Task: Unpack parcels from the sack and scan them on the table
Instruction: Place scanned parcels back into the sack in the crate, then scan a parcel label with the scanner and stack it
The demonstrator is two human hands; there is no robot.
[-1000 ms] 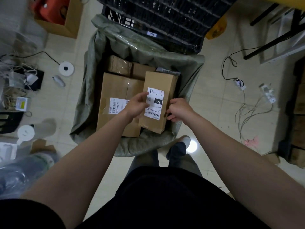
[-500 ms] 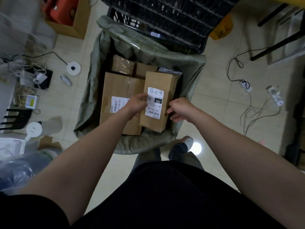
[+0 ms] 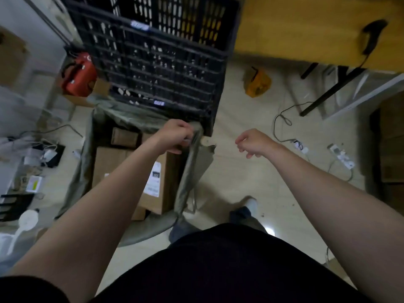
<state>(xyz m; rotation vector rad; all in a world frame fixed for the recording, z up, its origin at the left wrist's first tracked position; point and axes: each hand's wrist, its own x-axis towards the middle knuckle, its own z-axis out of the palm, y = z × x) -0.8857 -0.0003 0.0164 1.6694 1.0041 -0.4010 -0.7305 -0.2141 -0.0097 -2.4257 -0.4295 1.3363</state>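
The grey-green sack [image 3: 192, 171] stands on the floor with several cardboard parcels inside. One tall parcel [image 3: 166, 182] with a white label stands upright against the sack's right side. My left hand [image 3: 175, 136] is curled just above this parcel's top end and grips the sack's rim, which is pulled up in a taut fold. My right hand [image 3: 253, 142] hangs over the bare floor to the right, fingers loosely curled and holding nothing. The wooden table [image 3: 306, 29] is at the top right, with a black handheld scanner [image 3: 371, 33] lying on it.
A black plastic crate [image 3: 153, 51] stands right behind the sack. A red bag [image 3: 76, 75] sits in a box at the left. An orange bag [image 3: 256, 83], cables and a power strip [image 3: 341, 154] lie on the floor at the right. Clutter fills the left edge.
Both hands have let go of the labelled parcel. My left hand rose to the sack's right rim, my right hand swung out to the right. The view tilted up towards crate and table.
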